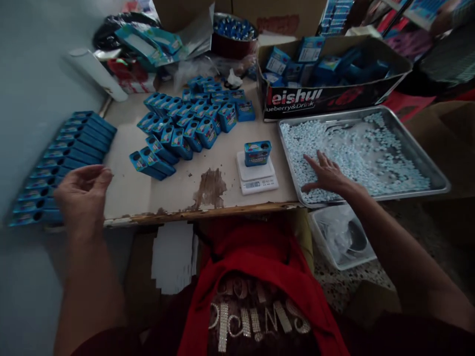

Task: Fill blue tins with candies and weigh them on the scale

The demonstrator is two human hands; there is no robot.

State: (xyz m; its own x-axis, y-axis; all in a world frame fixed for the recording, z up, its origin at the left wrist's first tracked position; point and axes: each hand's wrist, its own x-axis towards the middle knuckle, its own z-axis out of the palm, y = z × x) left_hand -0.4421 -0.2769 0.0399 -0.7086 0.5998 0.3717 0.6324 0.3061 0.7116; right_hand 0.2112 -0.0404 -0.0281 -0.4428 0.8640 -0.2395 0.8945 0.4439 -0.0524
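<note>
My left hand [83, 193] is at the table's left edge, in front of rows of small blue boxes [70, 153]. Its fingers are curled, thumb against forefinger; anything pinched between them is too small to make out. Fingers spread, my right hand [324, 173] rests on pale blue and white pieces [356, 153] in a metal tray [441, 185]. Between the hands, a single blue box [257, 154] stands upright on a white digital scale [260, 180], its top showing a dark round hole. Many similar boxes [178, 141] stand grouped mid-table.
Behind the tray, a black carton [334, 101] holds more blue boxes. A dark red round tub [233, 47] of blue-wrapped items and a white roll [98, 74] stand at the back. Below the tray is a white plastic bin [322, 237]. Another person's arm [449, 20] shows at upper right.
</note>
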